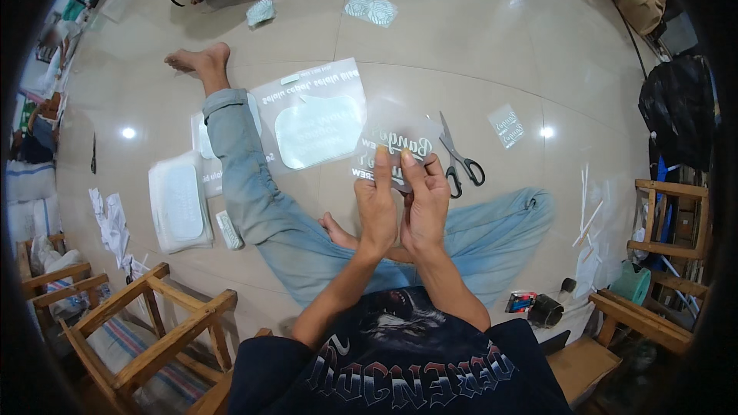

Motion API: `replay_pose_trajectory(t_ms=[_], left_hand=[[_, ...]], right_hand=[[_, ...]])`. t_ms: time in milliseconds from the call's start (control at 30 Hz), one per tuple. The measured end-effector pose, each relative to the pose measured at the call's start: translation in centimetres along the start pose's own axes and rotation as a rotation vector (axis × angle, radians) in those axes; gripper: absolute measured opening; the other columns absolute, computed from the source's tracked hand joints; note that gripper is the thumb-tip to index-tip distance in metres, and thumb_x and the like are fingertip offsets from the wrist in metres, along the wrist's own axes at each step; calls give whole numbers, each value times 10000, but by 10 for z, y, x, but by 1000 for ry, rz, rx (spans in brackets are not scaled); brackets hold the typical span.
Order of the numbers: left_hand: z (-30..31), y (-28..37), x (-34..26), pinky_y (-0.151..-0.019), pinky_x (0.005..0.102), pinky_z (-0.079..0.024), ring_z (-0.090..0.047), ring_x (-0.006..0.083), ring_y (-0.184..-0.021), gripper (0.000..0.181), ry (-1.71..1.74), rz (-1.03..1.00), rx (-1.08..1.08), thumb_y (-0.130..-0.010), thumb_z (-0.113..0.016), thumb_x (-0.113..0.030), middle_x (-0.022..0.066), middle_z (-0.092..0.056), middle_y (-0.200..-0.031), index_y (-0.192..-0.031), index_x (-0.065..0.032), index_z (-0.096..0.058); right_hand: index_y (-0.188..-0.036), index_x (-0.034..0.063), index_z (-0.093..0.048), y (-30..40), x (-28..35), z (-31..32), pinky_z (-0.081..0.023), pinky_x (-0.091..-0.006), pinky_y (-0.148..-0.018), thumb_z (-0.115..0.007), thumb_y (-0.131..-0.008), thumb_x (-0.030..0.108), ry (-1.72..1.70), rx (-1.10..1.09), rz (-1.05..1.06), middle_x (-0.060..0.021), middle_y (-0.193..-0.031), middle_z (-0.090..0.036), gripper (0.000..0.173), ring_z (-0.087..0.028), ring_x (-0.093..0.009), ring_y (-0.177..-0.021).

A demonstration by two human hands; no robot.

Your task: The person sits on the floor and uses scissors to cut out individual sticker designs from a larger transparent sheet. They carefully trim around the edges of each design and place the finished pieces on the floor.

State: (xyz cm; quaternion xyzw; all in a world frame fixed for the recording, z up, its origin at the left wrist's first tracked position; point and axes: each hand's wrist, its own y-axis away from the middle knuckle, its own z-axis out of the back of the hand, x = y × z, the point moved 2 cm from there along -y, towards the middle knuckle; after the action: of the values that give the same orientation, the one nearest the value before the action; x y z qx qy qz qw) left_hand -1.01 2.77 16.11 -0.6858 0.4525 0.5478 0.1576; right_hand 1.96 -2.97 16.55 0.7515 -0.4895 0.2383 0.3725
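Observation:
Both my hands hold a clear film sheet with pale lettering between thumbs and fingers, above the floor before my crossed leg. My left hand pinches its lower left part, and my right hand grips the lower right, the thumbs side by side. Right of the sheet lie scissors with black handles. Left of it is a large translucent sheet with pale green printed shapes and mirrored writing. A stack of similar sheets rests beyond my left leg, beside a small rolled bundle.
Small printed film pieces lie on the tiles. Another person's arm and leg show at the top left. Wooden frames stand at the lower left, more at the right. White scraps and a tape roll lie at the sides.

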Motion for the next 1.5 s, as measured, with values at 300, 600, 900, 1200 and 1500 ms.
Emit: replay_pose_trajectory(t_ms=[300,600,900,1200,1500], left_hand=[[23,-13,-63,-589,228,-457,-561,65,-674,388,-368,-10,411,-989,-503,-307,47,-657,-784,-940,52,-644],[18,-3,-58,-553,211,-487,-602,104,-657,465,-14,-199,632,-891,-635,-402,59,-624,-771,-1023,40,-571],[-25,3,-53,-454,201,-300,-413,31,-540,261,-87,-35,198,-962,-551,-264,-43,-487,-645,-830,-41,-587],[-27,-28,-77,-441,194,-269,-341,31,-517,331,-21,-160,66,-982,-497,-338,-46,-406,-628,-746,-105,-483],[-55,-34,-115,-474,206,-285,-353,30,-557,301,-38,-275,36,-982,-507,-313,-47,-433,-668,-799,-75,-525]], right_hand=[[-1028,-20,-612,-16,86,15,-431,-182,-523,-655,-889,159,707,361,32,-20,-723,-645,231,-557,-42,-605],[-892,-19,-641,-5,99,-5,-427,-180,-508,-639,-902,155,537,344,30,-29,-679,-633,175,-543,-43,-565],[-926,-19,-633,-17,99,3,-435,-196,-509,-646,-897,175,496,298,30,-43,-726,-640,196,-548,-59,-572],[-1098,-26,-555,-55,22,163,-444,-431,-832,-631,-830,105,1718,-16,456,-213,-1064,-535,308,-532,-395,-971],[-1107,-13,-499,-50,25,167,-429,-465,-831,-671,-774,57,1773,-55,553,-194,-1037,-515,382,-511,-386,-1017]])
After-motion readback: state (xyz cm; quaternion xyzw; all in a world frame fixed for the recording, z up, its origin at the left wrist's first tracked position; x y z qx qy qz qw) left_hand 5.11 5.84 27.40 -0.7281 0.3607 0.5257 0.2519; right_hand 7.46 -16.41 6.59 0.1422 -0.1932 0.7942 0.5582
